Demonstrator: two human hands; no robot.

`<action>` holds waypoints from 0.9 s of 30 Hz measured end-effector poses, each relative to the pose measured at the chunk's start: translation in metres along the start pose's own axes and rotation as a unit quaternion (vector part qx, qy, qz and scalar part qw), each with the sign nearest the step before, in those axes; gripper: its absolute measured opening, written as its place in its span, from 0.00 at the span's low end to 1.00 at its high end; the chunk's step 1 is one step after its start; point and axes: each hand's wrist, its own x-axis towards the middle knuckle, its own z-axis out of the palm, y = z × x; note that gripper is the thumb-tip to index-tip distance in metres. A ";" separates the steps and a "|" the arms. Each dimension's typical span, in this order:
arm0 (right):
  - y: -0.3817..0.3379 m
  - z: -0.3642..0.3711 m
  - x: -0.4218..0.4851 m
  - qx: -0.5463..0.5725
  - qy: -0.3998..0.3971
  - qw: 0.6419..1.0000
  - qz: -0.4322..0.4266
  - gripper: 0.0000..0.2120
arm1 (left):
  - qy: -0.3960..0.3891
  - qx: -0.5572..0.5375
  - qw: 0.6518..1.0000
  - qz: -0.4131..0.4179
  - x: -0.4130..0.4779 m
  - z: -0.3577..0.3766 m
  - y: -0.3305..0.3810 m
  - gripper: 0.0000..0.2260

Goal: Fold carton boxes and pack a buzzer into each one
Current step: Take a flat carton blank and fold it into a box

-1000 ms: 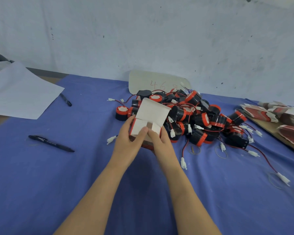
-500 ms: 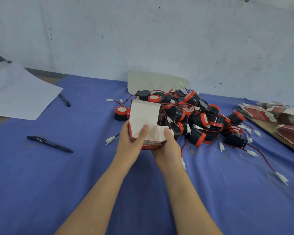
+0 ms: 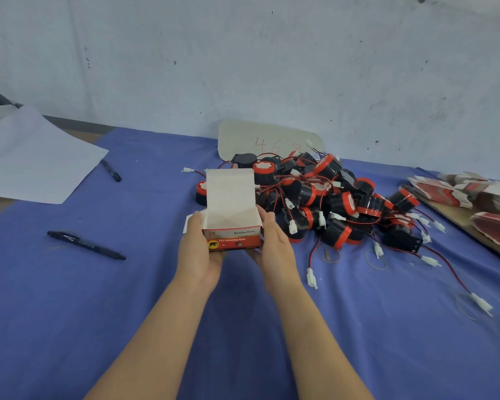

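Observation:
A small red and white carton box stands open at the top, its white lid flap raised toward the wall. My left hand grips its left side and my right hand grips its right side, just above the blue cloth. The inside of the box looks white and holds nothing that I can see. Directly behind and to the right lies a pile of black and red buzzers with red wires and white plugs.
Flat red and white cartons are stacked at the right edge. Two black pens and a white paper sheet lie on the left. A pale card leans on the wall. Loose rubber bands lie near the pile.
The box has turned upright in my hands: the bottom flaps I was pressing now face down, and the open top with its raised lid faces me.

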 end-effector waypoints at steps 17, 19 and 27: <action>0.008 -0.045 0.027 -0.518 0.124 0.845 0.052 0.32 | 0.068 0.180 0.979 0.067 -0.001 0.007 -0.014 0.20; 0.008 -0.043 0.035 -0.510 0.148 0.845 0.062 0.34 | 0.071 0.177 0.979 0.064 -0.001 0.007 -0.015 0.20; 0.003 -0.044 0.048 -0.512 0.278 0.812 0.023 0.13 | 0.091 0.126 0.984 0.092 0.003 0.004 -0.008 0.20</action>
